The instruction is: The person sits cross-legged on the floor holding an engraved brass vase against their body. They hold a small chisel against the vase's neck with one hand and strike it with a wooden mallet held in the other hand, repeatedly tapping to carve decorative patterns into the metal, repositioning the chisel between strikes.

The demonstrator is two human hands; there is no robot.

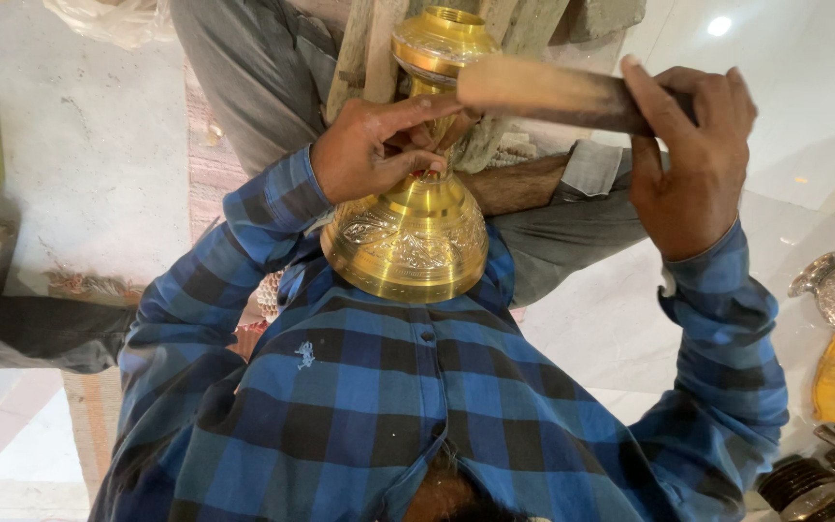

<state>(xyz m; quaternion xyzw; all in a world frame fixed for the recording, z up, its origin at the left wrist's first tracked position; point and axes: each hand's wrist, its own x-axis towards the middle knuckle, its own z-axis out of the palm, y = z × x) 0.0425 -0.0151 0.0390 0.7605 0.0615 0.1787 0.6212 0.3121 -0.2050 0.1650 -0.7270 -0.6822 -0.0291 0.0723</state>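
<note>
Brass vessel [408,232], engraved round its wide base, lies between your hands against your blue checked shirt [388,406]. Your left hand [374,145] is curled tight round its narrow neck, fingertips perhaps pinching a small tool, too hidden to tell. Your right hand [693,159] is closed round a wooden mallet [548,92], whose head hangs just above your left hand's fingers
</note>
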